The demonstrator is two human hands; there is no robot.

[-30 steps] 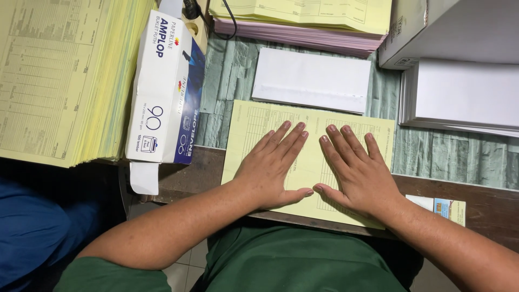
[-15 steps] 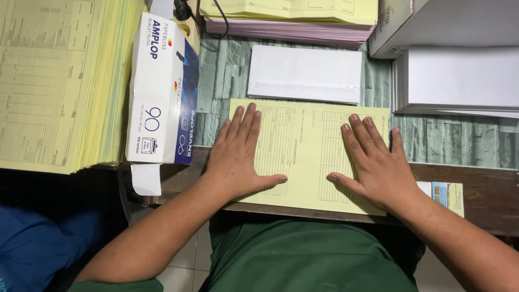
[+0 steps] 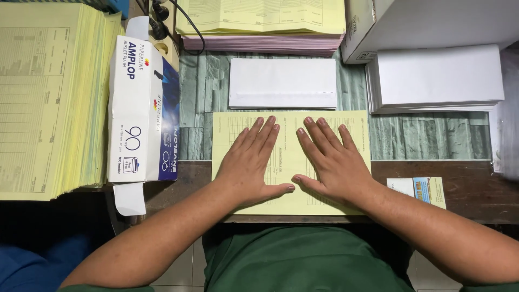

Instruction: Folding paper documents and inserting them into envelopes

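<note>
A yellow printed form lies flat at the near edge of the desk. My left hand presses palm down on its left half, fingers spread. My right hand rests palm down on its right half. The two thumbs almost touch near the sheet's middle. Neither hand holds anything. A white envelope lies just beyond the form, untouched.
A white and blue envelope box lies left of the form, beside a thick stack of yellow forms. Yellow and pink paper stacks sit at the back. White envelopes and a grey box are at right; a small card lies near.
Both hands slid apart across the yellow form half a second ago, then came back together at its middle, palms flat throughout.
</note>
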